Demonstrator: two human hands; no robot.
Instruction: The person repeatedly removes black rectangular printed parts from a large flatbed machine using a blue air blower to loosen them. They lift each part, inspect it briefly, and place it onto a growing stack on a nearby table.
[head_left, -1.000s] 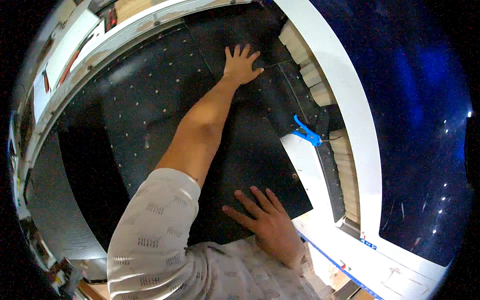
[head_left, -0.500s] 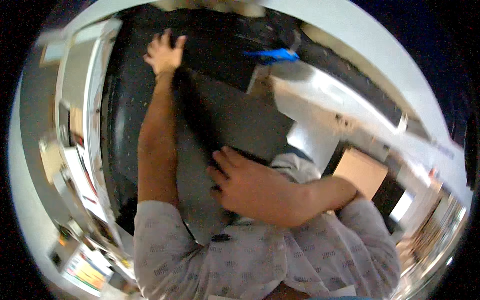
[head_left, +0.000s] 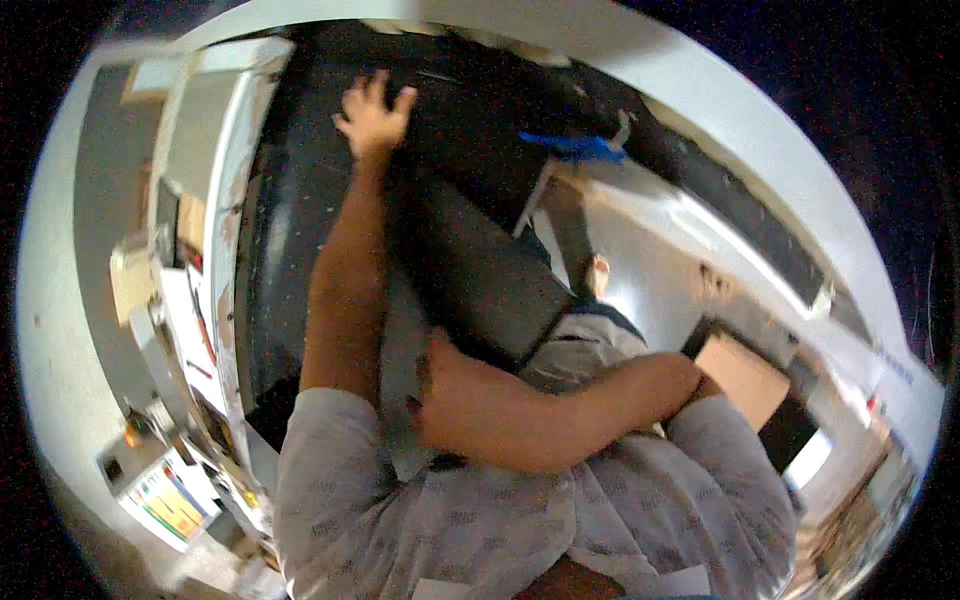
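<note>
A dark grey flat sheet lies over the black worktop and reaches to its near right edge by my lap. My left hand is stretched far forward, open, with fingers spread and palm down on the dark surface. My right arm crosses in front of my body. Close to my chest, my right hand is at a paler grey area beside the sheet; its fingers are mostly hidden and blurred, so a hold cannot be made out. A deep black band, shadow or fold, runs between the two grey areas.
A blue object lies toward the far right of the worktop. A brown cardboard box stands to my right. A foot shows on the floor beyond my knee. Papers and a colourful printed sheet are at the lower left.
The whole view has shifted, so both arms sit farther right in it. My right hand has turned and its fingers, visible before, are now mostly hidden. The left hand stays spread out.
</note>
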